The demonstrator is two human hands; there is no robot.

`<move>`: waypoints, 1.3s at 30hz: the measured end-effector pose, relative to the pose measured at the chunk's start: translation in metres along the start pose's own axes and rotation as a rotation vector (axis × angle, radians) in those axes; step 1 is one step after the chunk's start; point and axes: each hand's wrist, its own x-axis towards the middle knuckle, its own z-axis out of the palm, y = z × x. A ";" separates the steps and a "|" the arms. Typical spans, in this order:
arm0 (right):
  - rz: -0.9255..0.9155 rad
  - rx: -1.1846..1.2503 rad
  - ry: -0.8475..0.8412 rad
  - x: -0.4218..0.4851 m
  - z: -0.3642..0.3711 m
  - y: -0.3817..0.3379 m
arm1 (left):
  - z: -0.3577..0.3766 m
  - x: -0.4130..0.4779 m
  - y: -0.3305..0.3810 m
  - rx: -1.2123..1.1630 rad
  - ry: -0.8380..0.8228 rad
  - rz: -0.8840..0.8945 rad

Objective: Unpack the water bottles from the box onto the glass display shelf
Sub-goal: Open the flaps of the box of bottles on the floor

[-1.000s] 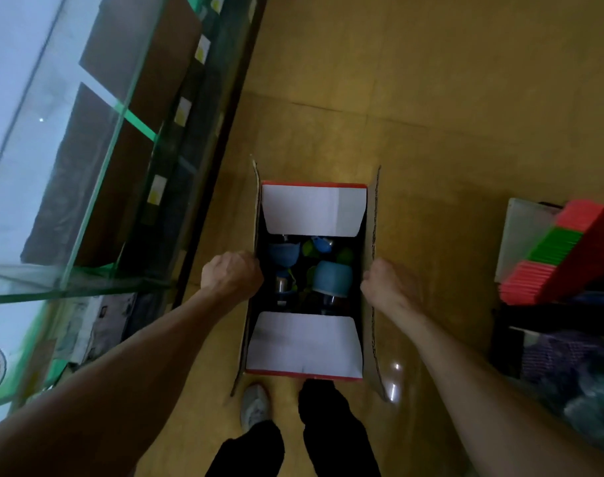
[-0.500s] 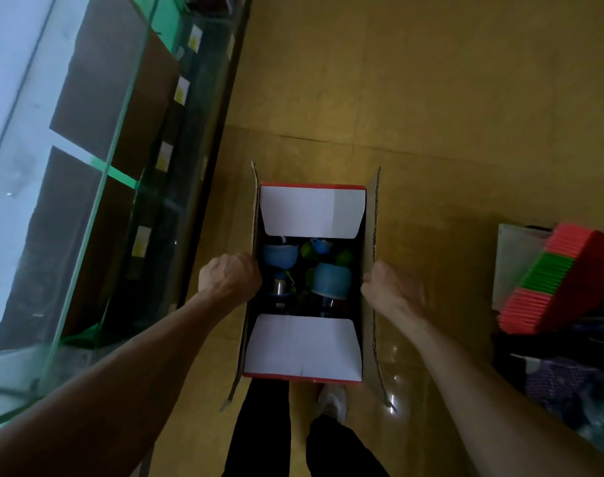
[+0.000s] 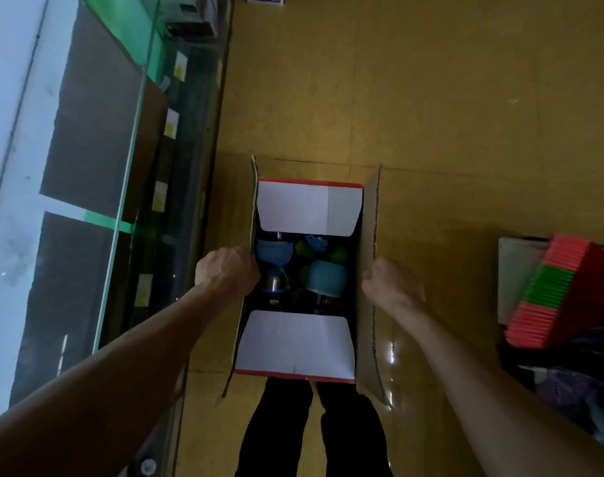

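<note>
Water bottles with blue lids (image 3: 326,278) are standing caps-up inside the red-edged cardboard box (image 3: 368,232). We are gripping the box's left wall with our curled left hand (image 3: 226,273) and its right flap with our curled right hand (image 3: 392,287), so the bottles are sitting between both. Left of the box, nearer our left hand, the glass display shelf (image 3: 87,132) is lying; white end flaps (image 3: 307,208) are overhanging the bottles.

Box (image 3: 295,340) centre of view, over the floor (image 3: 414,98); the person's legs (image 3: 280,425) show below its near end. Water bottles (image 3: 326,278) inside the box, between the far and near end flaps. Left hand (image 3: 226,271) grips the left wall, right hand (image 3: 392,285) the right wall. Glass display shelf (image 3: 70,166) runs along the left. Stack of ribbed items (image 3: 548,294) to the right, well apart.
</note>
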 end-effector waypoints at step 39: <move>-0.075 0.036 0.086 0.315 -0.115 -0.108 | -0.108 0.311 0.049 -0.149 0.063 -0.089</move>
